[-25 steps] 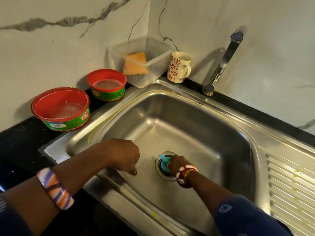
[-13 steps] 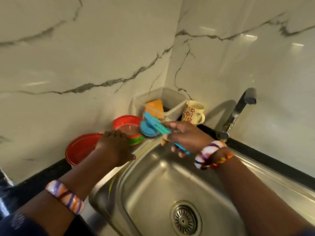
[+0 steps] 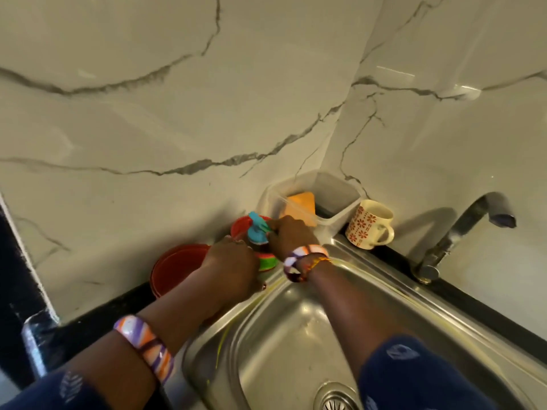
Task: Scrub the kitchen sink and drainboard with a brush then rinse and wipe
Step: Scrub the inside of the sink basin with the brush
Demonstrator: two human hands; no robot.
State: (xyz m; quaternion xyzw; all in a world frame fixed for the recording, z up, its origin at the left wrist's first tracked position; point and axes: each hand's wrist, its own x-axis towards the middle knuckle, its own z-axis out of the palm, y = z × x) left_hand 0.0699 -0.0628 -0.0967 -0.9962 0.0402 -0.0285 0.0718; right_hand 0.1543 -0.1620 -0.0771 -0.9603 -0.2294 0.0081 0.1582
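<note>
My right hand (image 3: pixel 291 235) grips a blue brush (image 3: pixel 257 229) and presses its head down into the small red-rimmed, green-sided soap tub (image 3: pixel 268 261) on the counter beyond the sink's far left corner. My left hand (image 3: pixel 233 267) lies over the near left side of that tub, fingers curled against it. The steel sink basin (image 3: pixel 281 335) lies below both forearms, with its drain strainer (image 3: pixel 336 399) at the bottom edge. Yellowish streaks run along the sink rim. The drainboard is out of view.
A larger red tub (image 3: pixel 177 267) stands left of the soap tub. In the corner a clear plastic box (image 3: pixel 340 193) holds an orange sponge (image 3: pixel 300 202). A flowered mug (image 3: pixel 370 224) stands beside it. The faucet (image 3: pixel 461 232) rises at the right. Marble walls close off the back.
My right hand lifted the brush out of the drain area and carried it up and left into the soap tub. My left hand rose from the basin to the tub. The view tilted upward.
</note>
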